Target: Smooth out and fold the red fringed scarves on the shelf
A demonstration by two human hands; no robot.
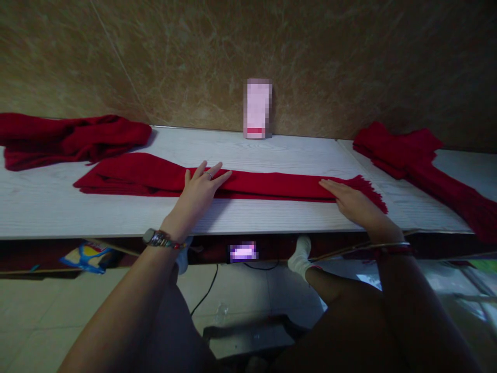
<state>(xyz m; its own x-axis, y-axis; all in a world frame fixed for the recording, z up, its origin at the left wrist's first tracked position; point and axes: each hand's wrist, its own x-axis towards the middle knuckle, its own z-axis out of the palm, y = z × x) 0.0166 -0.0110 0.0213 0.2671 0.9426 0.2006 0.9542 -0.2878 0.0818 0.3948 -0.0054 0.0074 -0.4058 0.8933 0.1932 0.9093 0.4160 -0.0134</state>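
Note:
A long red scarf, folded lengthwise into a narrow strip, lies across the white wood-grain table. Its fringed end points right, and the wider folded end is at the left. My left hand rests on the scarf left of its middle, fingers spread. Near the fringe, my right hand lies flat on the cloth with its fingers stretched out and close together. Neither hand grasps the fabric.
A bunched red cloth lies at the back left, another red fringed cloth at the right. A blurred pink upright object leans on the marbled wall. Below the table edge are a blue-and-yellow packet and a blurred lit screen.

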